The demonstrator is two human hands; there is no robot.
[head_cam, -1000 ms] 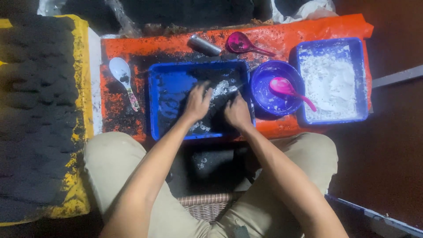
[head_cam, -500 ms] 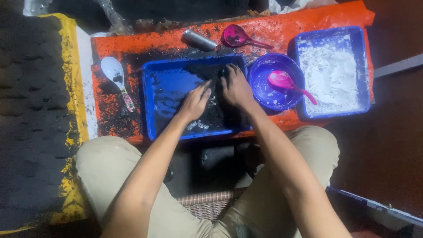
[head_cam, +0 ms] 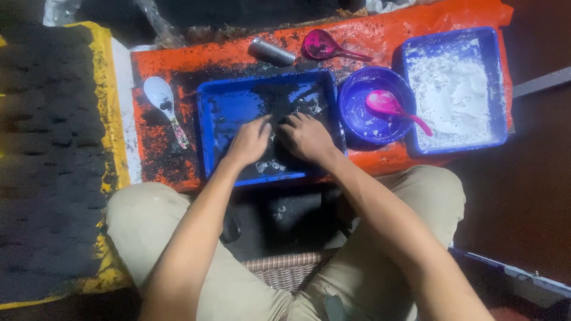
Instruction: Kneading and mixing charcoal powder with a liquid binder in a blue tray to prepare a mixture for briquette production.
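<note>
While both hands press into the black mix in the blue tray [head_cam: 214,119], it looks only partly worked. The left hand [head_cam: 250,141] and right hand [head_cam: 306,137] lie loosely spread on it, fingers gripping nothing. White powder fills the second tray [head_cam: 496,89].

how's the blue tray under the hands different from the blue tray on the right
The middle tray holds dark, nearly black material; the right tray holds white powder. Both hands, left and right, work in the middle tray; nothing touches the right tray. Both are blue, rectangular, and sit on the orange sheet.

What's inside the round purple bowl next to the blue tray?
The purple bowl holds a pink spoon, its handle sticking over the rim, plus whitish smears. Whatever lies under the spoon's scoop is hidden.
</note>
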